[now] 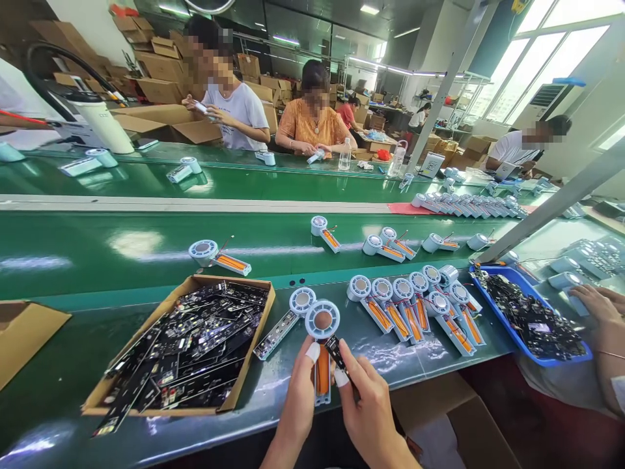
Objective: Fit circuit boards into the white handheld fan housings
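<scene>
My left hand [300,384] is closed round a light blue handheld fan body [323,319], its round head upward and an orange-wrapped cell lying in the open handle. A narrow black circuit board [334,350] is pinched in my right hand [367,397], held at the right side of the fan's handle just under the head. White covers show on fingertips of both hands. Just behind, another fan body [301,300] lies on the bench with a board in its handle. My fingers partly hide the held handle and the board's lower end.
At left stands a cardboard tray [266,326] of black circuit boards. Several fan bodies [403,290] with orange cells lie at right, near a blue tray [551,359] of boards. A green conveyor [146,244] runs behind. A co-worker's hand [598,303] is far right; people sit opposite.
</scene>
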Motion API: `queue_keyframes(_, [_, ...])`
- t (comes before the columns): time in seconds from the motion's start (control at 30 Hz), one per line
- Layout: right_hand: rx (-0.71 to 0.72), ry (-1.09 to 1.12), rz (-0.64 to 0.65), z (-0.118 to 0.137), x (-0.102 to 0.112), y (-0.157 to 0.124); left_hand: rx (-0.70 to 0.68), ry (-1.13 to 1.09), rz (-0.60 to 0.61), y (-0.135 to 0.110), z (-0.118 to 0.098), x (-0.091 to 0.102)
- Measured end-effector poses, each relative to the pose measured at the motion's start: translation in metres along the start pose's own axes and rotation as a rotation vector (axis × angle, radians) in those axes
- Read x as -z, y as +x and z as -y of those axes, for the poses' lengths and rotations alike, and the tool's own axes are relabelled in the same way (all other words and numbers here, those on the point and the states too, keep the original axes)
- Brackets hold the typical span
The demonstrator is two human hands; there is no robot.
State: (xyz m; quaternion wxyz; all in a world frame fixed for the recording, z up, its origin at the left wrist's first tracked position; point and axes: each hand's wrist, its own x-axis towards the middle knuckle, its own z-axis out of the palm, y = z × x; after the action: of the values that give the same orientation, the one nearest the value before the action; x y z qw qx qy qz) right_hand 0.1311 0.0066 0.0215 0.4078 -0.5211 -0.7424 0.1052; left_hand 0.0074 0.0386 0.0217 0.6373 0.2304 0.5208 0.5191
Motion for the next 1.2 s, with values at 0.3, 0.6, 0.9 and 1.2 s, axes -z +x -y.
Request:
queue_keyframes(0.3, [-0.058, -0.212, 0.277, 0.002, -0.008, 0.013, -0.122, 0.333, -0.072, 0.007, 0.017, -0.003])
queue_keyframes(0.6, [0.004, -0.404, 0.289, 0.003, -0.010, 0.010, -0.158, 0.452, 0.062, 0.011, 0.009, -0.009])
queue_keyframes(0.9, [-0.084, -0.352, 0.231, -0.033, -0.013, 0.001, -0.820, 1.088, -0.249, 0.025, -0.030, 0.035])
queue_keyframes(1.2, [-0.095, -0.383, 0.386, -0.017, -0.018, 0.044, -0.570, 0.959, -0.069, 0.040, -0.039, 0.042])
